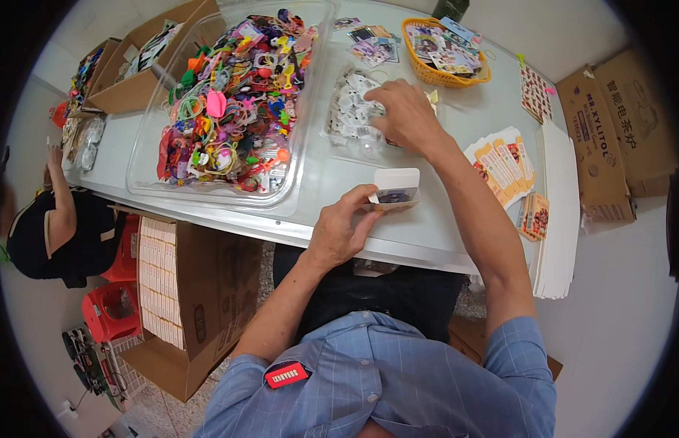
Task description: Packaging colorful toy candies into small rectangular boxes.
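My left hand pinches a small card box near the table's front edge. The box's white flap stands up, and a dark printed card shows inside its mouth. My right hand hovers over the right side of a clear plastic tray heaped with small white packets. Its fingers are apart and curve down toward the packets, with nothing visible between them. To the right lie fanned flat orange-and-white boxes, and a smaller stack of orange boxes beside them.
A large clear bin of colourful trinkets fills the table's left part. A yellow basket of cards stands at the back, loose cards beside it. A carton of packed boxes stands below left. Another person is at far left.
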{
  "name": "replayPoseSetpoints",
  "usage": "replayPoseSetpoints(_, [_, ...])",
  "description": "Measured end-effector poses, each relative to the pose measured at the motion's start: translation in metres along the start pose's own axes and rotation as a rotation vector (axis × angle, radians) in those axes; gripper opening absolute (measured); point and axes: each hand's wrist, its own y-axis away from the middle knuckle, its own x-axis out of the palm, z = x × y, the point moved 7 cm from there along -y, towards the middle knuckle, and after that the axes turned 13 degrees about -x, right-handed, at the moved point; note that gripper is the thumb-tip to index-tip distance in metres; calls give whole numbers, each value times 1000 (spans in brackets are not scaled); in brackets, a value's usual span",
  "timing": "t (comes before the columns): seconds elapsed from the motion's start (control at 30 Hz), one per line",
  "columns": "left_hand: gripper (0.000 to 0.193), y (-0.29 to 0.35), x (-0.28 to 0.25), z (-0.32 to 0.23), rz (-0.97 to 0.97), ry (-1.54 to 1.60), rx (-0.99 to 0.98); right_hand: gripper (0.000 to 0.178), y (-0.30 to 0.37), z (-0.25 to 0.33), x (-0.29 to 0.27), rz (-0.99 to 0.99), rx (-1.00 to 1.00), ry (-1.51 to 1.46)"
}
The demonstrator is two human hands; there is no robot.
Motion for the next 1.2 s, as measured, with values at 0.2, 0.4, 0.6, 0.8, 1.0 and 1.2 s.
replayPoseSetpoints(0.2, [49, -1, 0, -1, 29, -19, -54, 35, -26, -17, 24, 228, 131, 276])
replayPoseSetpoints(0.4, [49, -3, -2, -2, 40, 12, -69, 25, -25, -28, 41, 276, 133, 352])
replayPoseSetpoints(0.6, [49, -2, -3, -1, 43, 9, -92, 30, -17, -24, 17, 8, 138, 148])
replayPoseSetpoints(0.8, [50, -2, 0, 1, 61, 31, -104, 36, 15, -41, -7, -259, 375, -397])
replayPoseSetpoints(1.0, [50, -2, -1, 5, 62, 24, -126, 29, 30, -38, -3, -400, 457, -818])
replayPoseSetpoints(1.2, [52, -2, 1, 9, 57, 63, -146, 37, 41, -12, -23, -488, 352, -867])
